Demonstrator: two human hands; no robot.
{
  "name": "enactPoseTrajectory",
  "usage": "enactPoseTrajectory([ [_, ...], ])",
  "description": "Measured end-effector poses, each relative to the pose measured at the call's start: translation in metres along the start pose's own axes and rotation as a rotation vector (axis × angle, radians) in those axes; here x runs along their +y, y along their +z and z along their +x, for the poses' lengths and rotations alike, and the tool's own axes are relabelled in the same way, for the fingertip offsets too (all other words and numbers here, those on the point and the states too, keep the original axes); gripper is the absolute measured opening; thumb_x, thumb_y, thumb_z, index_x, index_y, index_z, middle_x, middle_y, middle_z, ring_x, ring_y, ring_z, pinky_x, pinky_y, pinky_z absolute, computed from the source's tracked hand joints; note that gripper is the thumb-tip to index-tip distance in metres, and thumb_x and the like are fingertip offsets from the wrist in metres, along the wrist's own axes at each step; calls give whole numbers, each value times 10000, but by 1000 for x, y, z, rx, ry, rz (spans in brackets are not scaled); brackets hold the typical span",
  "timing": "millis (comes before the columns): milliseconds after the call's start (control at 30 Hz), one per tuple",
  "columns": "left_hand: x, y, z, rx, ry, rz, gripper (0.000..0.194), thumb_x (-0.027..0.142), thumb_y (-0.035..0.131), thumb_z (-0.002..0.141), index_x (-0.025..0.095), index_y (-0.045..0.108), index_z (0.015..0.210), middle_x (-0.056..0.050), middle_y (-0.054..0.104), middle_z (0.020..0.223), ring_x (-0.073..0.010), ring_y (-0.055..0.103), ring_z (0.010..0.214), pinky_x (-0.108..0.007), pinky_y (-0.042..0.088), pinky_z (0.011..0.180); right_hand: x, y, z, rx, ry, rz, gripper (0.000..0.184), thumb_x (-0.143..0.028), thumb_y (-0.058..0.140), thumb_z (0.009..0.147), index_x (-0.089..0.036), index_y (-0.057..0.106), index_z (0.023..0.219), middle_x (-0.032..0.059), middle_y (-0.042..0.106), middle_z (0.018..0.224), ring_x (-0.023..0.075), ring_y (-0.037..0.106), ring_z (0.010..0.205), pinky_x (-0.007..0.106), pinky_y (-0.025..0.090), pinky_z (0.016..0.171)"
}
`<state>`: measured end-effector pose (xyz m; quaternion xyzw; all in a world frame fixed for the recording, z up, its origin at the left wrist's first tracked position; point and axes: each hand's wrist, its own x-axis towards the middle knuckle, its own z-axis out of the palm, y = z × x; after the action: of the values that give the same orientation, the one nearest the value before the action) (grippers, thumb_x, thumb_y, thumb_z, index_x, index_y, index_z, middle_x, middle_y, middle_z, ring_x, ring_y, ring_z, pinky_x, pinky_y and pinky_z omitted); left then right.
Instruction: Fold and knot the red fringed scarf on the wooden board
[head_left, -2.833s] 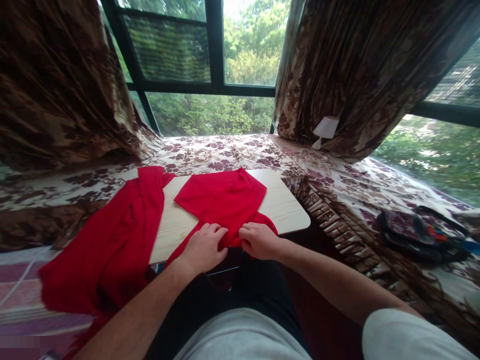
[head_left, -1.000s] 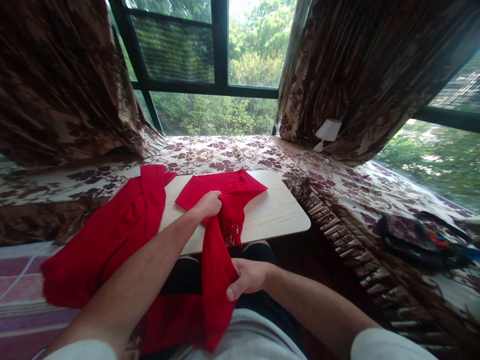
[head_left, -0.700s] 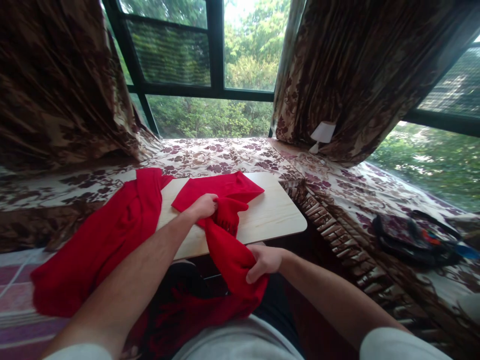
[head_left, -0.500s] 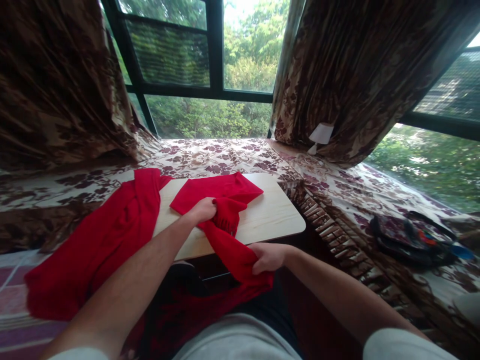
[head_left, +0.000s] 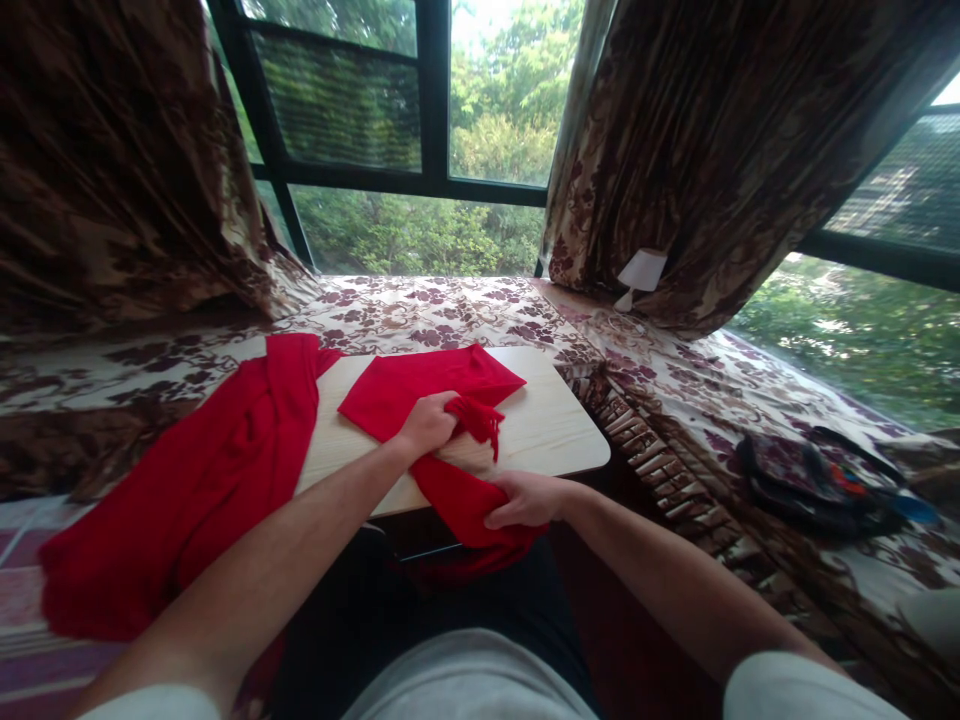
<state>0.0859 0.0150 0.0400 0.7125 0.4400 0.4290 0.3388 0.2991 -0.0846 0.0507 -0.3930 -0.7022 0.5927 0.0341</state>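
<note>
A red fringed scarf (head_left: 420, 390) lies partly folded on a small light wooden table (head_left: 547, 430). My left hand (head_left: 427, 425) is closed on the bunched fringed end in the middle of the table. At the table's near edge my right hand (head_left: 525, 498) grips a lower fold of the same scarf, which hangs down toward my lap. Another long stretch of red cloth (head_left: 202, 490) drapes off the table's left side onto the floor covering.
Brown floral curtains (head_left: 712, 150) hang left and right of a dark-framed window (head_left: 427, 140). A floral cloth (head_left: 435, 310) covers the ledge behind the table. A dark bag (head_left: 817, 480) lies on the right. A white tag (head_left: 637, 270) hangs from the right curtain.
Both hands first held the scarf at the near edge. My left hand carried the fringed end up onto the table. My right hand lifted the hanging fold from my lap to the table edge.
</note>
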Motion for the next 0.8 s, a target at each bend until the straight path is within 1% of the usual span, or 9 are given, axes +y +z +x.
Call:
enactPoseTrajectory([
  [67,-4,5,9,248,-266,-433,149,260,647,797,165,742,860,-72,746,820,-220,701,768,-356,559,787,-5,-5,-3,10,13,-50,295,-329,704,766,-148,705,999,-9,682,835,100,573,703,174,428,599],
  [100,-4,5,13,319,-352,-605,168,294,671,796,154,731,866,-77,746,807,-219,706,747,-358,569,764,-8,-8,-5,15,26,-98,296,-361,695,782,-143,707,983,-11,676,813,96,562,682,172,416,584],
  [167,-3,3,19,360,-436,-799,198,316,718,782,138,711,868,-82,743,777,-222,717,742,-365,583,764,-16,-20,-10,12,64,-223,305,-416,668,808,-131,706,910,-15,651,750,89,531,632,177,389,551],
  [300,8,-5,19,352,-461,-851,205,313,768,766,130,685,807,-70,732,715,-221,728,725,-367,598,780,-46,-59,-17,-23,179,-501,286,-399,647,805,-136,713,893,-7,647,728,109,527,605,207,364,538],
  [500,21,-5,18,283,-441,-882,215,318,759,799,130,682,871,-67,750,765,-218,739,774,-359,599,808,-110,-113,-22,167,227,-1161,256,-275,662,752,-94,733,918,93,691,804,192,602,704,279,402,658],
  [567,21,-5,19,274,-484,-844,231,338,753,808,133,677,882,-70,750,771,-217,738,757,-346,602,767,-126,-118,-19,272,246,-1318,232,-254,653,776,-95,731,926,129,698,843,223,630,775,300,413,713],
  [633,21,-8,18,235,-505,-795,239,350,747,813,138,678,901,-64,749,772,-207,732,722,-323,600,707,-134,-116,-13,405,188,-1453,208,-227,601,835,-100,711,958,151,696,897,243,642,845,315,419,749],
  [733,20,-11,16,148,-458,-772,256,361,738,813,150,684,947,-52,755,799,-187,722,701,-289,591,666,-133,-106,0,604,-25,-1620,248,-151,445,929,-79,651,1047,189,672,996,253,625,913,334,423,763],
  [800,21,-12,13,115,-449,-785,274,373,736,808,152,684,962,-54,756,808,-182,716,683,-284,586,656,-123,-99,9,649,-152,-1684,281,-118,365,955,-69,622,1060,210,652,1024,256,602,934,345,420,761],
])
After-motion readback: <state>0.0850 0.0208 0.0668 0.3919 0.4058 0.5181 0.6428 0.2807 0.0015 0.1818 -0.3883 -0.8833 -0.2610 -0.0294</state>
